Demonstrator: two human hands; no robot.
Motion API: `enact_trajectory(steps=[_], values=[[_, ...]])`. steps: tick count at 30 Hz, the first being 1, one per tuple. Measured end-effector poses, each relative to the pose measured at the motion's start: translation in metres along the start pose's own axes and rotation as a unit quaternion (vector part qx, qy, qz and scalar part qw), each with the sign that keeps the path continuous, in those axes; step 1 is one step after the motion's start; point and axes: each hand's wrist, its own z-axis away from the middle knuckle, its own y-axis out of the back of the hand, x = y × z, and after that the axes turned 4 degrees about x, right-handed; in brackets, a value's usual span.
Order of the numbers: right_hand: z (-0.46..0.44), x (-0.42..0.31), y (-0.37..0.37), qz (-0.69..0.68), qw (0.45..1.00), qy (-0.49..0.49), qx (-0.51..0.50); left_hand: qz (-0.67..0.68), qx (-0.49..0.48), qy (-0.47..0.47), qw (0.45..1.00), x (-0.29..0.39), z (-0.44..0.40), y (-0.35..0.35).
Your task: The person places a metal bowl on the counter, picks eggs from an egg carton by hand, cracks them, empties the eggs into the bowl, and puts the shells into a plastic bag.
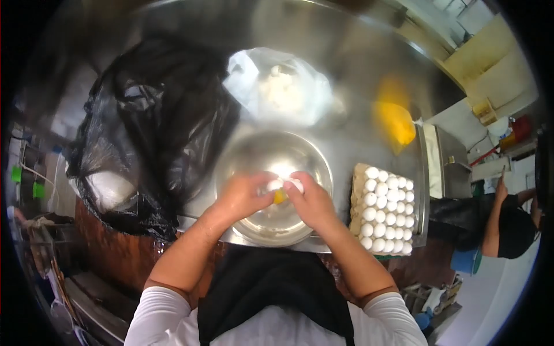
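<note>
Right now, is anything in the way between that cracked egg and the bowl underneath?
Nothing visible. The left hand and right hand hold the cracked egg over the metal bowl, yellow yolk showing, with no other object seen in between.

Head-worn wide view, facing forward and down; bowl (274,224) near, central

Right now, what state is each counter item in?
Egg: cracked open, yolk showing, between left hand and right hand
Metal bowl: upright, beneath the egg
Egg tray: uncovered; white eggs seemingly whole
Black plastic bag: crumpled
Translucent bag: pale contents showing
Yellow item: too blurred to tell
</note>
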Motion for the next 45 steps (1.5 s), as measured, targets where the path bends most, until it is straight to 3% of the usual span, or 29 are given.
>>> enact_trajectory(steps=[1, 4, 5, 6, 8, 9, 12, 16, 18, 21, 23, 24, 26, 27, 30, 33, 35, 36, 37, 39, 40, 42, 45], values=[[0.0, -0.002, 0.004, 0.129, 0.987, 0.086, 0.048, -0.055, 0.024, -0.039, 0.997, 0.001, -0.001, 0.004], [0.0, -0.01, 0.014, 0.047, 0.992, 0.066, 0.092, -0.008, 0.078, -0.001, 0.997, 0.009, 0.0, 0.008], [-0.004, -0.003, 0.01, -0.052, 0.996, 0.031, 0.071, 0.005, 0.081, 0.017, 0.997, 0.011, 0.001, 0.009], [-0.005, 0.002, 0.008, -0.196, 0.978, -0.07, 0.008, 0.015, 0.092, -0.013, 0.996, 0.009, 0.003, 0.003], [-0.009, 0.008, 0.007, -0.456, 0.842, -0.262, -0.118, 0.034, 0.116, -0.075, 0.99, 0.007, 0.007, -0.011], [-0.011, 0.015, 0.002, -0.528, 0.776, -0.272, -0.21, -0.03, 0.12, -0.083, 0.989, 0.013, 0.009, -0.016], [-0.014, 0.014, -0.01, -0.541, 0.769, -0.274, -0.203, -0.073, 0.121, -0.067, 0.988, 0.026, 0.006, -0.018], [-0.073, 0.022, 0.005, -0.551, 0.784, -0.227, -0.177, -0.025, 0.217, -0.066, 0.974, 0.029, 0.014, -0.004], [-0.127, 0.013, 0.012, -0.491, 0.846, -0.163, -0.133, 0.054, 0.189, -0.019, 0.98, 0.018, 0.023, 0.002], [-0.145, -0.054, 0.029, -0.485, 0.862, -0.135, -0.061, 0.24, 0.129, 0.098, 0.957, 0.001, 0.038, -0.006], [-0.147, -0.066, 0.03, -0.478, 0.867, -0.141, 0.018, 0.37, 0.103, 0.196, 0.902, 0.001, 0.047, -0.004], [-0.138, -0.064, 0.024, -0.417, 0.904, -0.089, 0.028, 0.432, 0.088, 0.244, 0.864, 0.0, 0.051, -0.003], [-0.097, -0.045, 0.006, -0.282, 0.958, 0.016, 0.042, 0.52, 0.109, 0.248, 0.81, -0.011, 0.056, -0.006], [-0.069, -0.029, -0.003, -0.191, 0.978, 0.079, -0.031, 0.561, 0.12, 0.251, 0.78, -0.015, 0.059, -0.008], [0.017, -0.066, -0.001, 0.092, 0.963, 0.119, -0.222, 0.538, 0.098, 0.268, 0.793, -0.006, 0.057, -0.013], [0.053, -0.039, -0.018, 0.143, 0.956, 0.245, -0.074, 0.509, -0.001, 0.273, 0.816, 0.017, 0.053, -0.018], [0.066, -0.023, -0.012, 0.116, 0.967, 0.224, -0.029, 0.517, -0.064, 0.277, 0.808, 0.019, 0.051, -0.027], [0.074, -0.016, -0.006, 0.103, 0.972, 0.211, -0.006, 0.467, -0.075, 0.249, 0.845, 0.021, 0.05, -0.027], [0.093, -0.013, 0.002, 0.064, 0.992, 0.098, 0.053, 0.417, -0.085, 0.219, 0.878, 0.025, 0.049, -0.023], [0.117, 0.022, 0.013, -0.041, 0.982, 0.027, 0.183, 0.339, -0.093, 0.179, 0.919, 0.031, 0.045, -0.014], [0.129, 0.052, 0.014, -0.024, 0.97, -0.003, 0.241, 0.344, -0.099, 0.184, 0.915, 0.028, 0.044, -0.01], [0.145, 0.099, 0.015, 0.039, 0.965, 0.003, 0.259, 0.352, -0.106, 0.192, 0.91, 0.02, 0.044, -0.001], [0.154, 0.117, 0.006, 0.072, 0.971, -0.062, 0.221, 0.388, -0.106, 0.236, 0.885, 0.014, 0.047, 0.003]])
